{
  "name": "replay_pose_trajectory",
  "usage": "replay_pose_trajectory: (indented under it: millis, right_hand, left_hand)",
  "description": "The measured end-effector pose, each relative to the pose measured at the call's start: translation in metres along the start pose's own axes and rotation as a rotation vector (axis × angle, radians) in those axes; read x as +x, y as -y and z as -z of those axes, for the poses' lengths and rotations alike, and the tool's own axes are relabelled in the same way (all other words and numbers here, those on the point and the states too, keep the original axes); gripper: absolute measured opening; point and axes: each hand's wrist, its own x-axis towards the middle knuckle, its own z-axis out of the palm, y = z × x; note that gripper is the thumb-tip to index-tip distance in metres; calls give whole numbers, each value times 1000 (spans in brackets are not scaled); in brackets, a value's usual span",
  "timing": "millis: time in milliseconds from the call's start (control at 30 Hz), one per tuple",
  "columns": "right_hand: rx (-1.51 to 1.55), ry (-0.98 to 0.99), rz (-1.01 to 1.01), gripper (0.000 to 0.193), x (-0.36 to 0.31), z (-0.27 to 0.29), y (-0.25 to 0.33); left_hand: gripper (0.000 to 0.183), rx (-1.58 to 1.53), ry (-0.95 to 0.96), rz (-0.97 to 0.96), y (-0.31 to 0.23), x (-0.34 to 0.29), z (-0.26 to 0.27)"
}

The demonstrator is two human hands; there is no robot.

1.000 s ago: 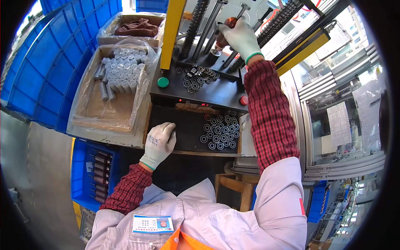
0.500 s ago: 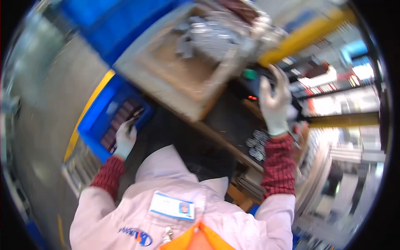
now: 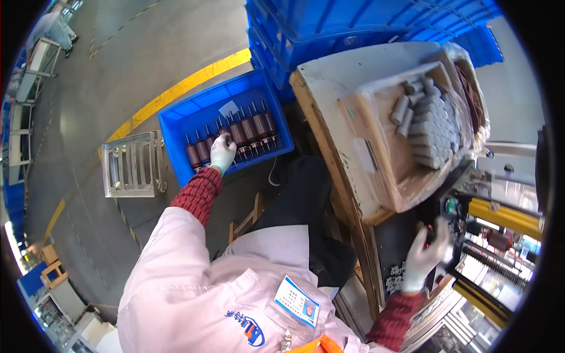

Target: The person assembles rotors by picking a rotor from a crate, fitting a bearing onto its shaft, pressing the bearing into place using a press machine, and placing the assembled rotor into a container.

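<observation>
My left hand [image 3: 223, 152], in a white glove, reaches into a blue plastic bin [image 3: 172, 119] to my left. Its fingers are closed on one of the motor armatures [image 3: 236, 133], which stand there in a row, dark reddish-brown cylinders with thin steel shafts. The glove partly covers the held one. On the right, my gloved right hand [image 3: 428, 256] has its fingers spread and holds nothing. It is beside a machine with a green button [image 3: 451, 205] and a small red-lit display, partly hidden by the hand.
A wooden-edged bench [image 3: 321, 117] carries a plastic-wrapped box [image 3: 376, 159] of grey cylinders [image 3: 432, 126]. Blue crates [image 3: 353, 29] are stacked behind it. A metal rack [image 3: 134, 165] stands on the floor left of the bin. Small metal rings [image 3: 395, 277] lie near my right wrist.
My view has swung left, bringing the bin toward the middle. The left hand has moved further in along the row of armatures. The right hand stays spread near the machine.
</observation>
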Motion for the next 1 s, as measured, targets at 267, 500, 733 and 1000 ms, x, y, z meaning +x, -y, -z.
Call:
replay_pose_trajectory:
  millis: [267,500,733,1000]
  right_hand:
    - [76,84,-91,41,-72,-67,84]
    - [62,79,-134,41,-54,-80,88]
    - [198,-41,-177,39,-61,-63,81]
    - [231,-168,-295,32,-121,-19,20]
  left_hand:
    - [29,171,140,-53,120,135,-60]
    - [42,-260,162,441,102,125,-62]
    - [43,-462,130,257,66,118,-30]
    - [22,-113,145,-425,-87,70,60]
